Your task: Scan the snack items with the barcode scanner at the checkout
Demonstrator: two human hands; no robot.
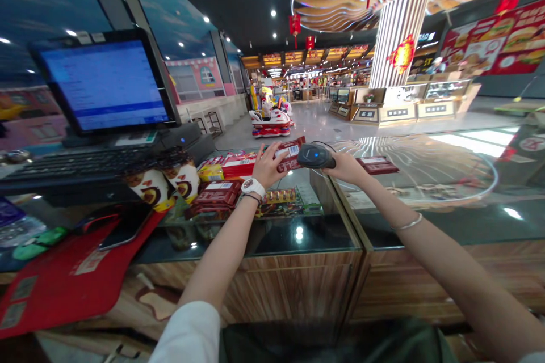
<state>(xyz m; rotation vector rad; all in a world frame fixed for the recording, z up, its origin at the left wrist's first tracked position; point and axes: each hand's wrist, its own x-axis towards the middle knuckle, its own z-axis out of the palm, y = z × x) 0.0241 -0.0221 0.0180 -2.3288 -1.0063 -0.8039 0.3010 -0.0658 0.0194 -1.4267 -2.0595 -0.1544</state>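
My left hand (268,165), with a white watch on the wrist, is closed on the edge of a dark red snack packet (293,150). The packet is tilted up, its white barcode label towards me. In my right hand (346,168) is a black handheld barcode scanner (315,155), a blue light glowing on top, its head right beside the packet. Below and left of my left hand lie a stack of similar dark red packets (218,194) and some bright red packets (239,164). Another dark red packet (378,165) lies to the right, beyond my right forearm.
A lit monitor (106,82) and a black keyboard (80,165) stand on the left. Two patterned paper cups (184,178) are near them. A phone (126,226) rests on a red mat (76,283) overhanging the glass counter (298,238). A ride-on toy car (271,119) stands beyond.
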